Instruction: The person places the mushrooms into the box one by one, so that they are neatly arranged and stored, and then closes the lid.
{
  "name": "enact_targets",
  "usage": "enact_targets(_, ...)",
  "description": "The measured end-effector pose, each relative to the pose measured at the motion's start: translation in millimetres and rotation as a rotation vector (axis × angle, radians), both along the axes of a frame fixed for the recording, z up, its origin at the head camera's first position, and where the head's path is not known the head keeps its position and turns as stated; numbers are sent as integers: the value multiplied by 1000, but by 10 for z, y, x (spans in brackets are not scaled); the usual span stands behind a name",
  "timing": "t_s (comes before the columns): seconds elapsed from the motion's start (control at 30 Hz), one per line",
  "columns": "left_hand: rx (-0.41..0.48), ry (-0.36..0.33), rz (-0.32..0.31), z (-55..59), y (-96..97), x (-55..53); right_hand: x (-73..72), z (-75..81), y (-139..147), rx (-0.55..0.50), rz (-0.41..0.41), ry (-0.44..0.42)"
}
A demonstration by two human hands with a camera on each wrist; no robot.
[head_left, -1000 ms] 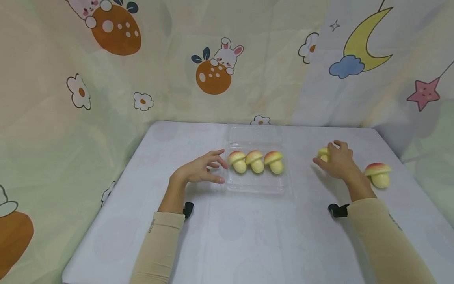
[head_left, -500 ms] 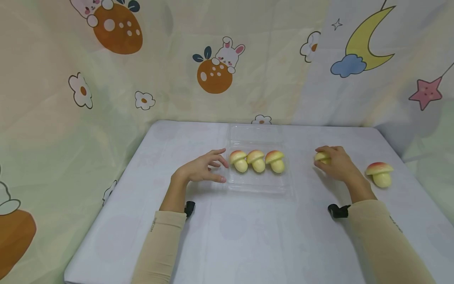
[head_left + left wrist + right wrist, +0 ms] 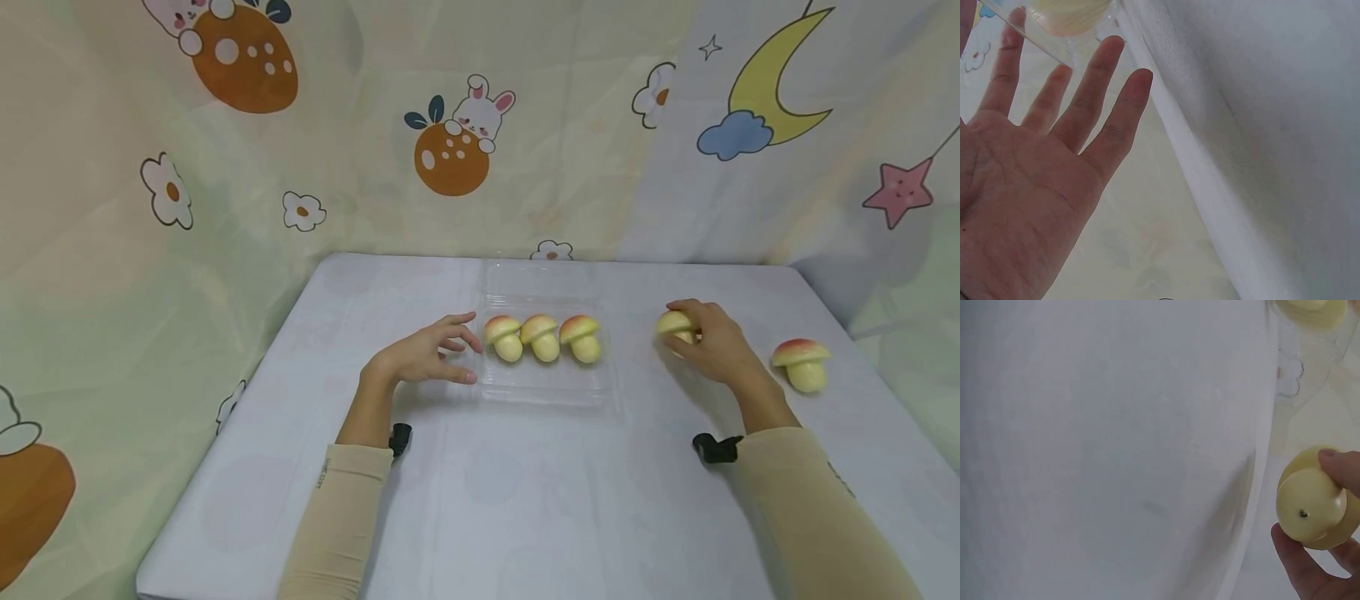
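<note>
In the head view my right hand (image 3: 716,343) pinches a toy mushroom (image 3: 674,323) with a yellow stem and reddish-yellow cap. The right wrist view shows the underside of this mushroom (image 3: 1311,503), a small dark mark on its stem, thumb and fingers on opposite sides. My left hand (image 3: 426,355) is spread at the left edge of a clear plastic box (image 3: 540,390); its fingers (image 3: 1094,81) are loosely extended around the box's side. Three similar mushrooms lie in a row in the box: left (image 3: 504,338), middle (image 3: 541,337) and right (image 3: 581,338).
Another toy mushroom (image 3: 802,365) with a red cap stands on the white-covered table (image 3: 487,500), right of my right hand. The box's clear lid (image 3: 540,282) lies folded back toward the rear edge. A patterned cloth backdrop (image 3: 360,150) rises behind the table.
My right hand has closed its fingers on the mushroom and shifted it slightly to the left, so more of the cap shows. The left hand and the box have stayed in place.
</note>
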State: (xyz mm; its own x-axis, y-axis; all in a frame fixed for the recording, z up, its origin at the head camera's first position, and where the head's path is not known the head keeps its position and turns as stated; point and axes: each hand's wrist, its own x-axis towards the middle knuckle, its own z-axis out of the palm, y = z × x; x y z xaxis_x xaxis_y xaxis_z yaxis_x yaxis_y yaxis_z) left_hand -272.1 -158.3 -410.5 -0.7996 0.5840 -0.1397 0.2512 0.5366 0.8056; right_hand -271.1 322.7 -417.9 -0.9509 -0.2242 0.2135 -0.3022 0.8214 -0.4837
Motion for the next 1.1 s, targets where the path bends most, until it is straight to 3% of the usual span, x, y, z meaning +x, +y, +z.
enact_targets(0.53, -1, 8, -4, 31, -3, 7, 94, 90, -235, -214, 7, 71)
enact_targets(1.1, 1, -2, 2, 20, 5, 5, 164, 175, -460, -260, 67, 130)
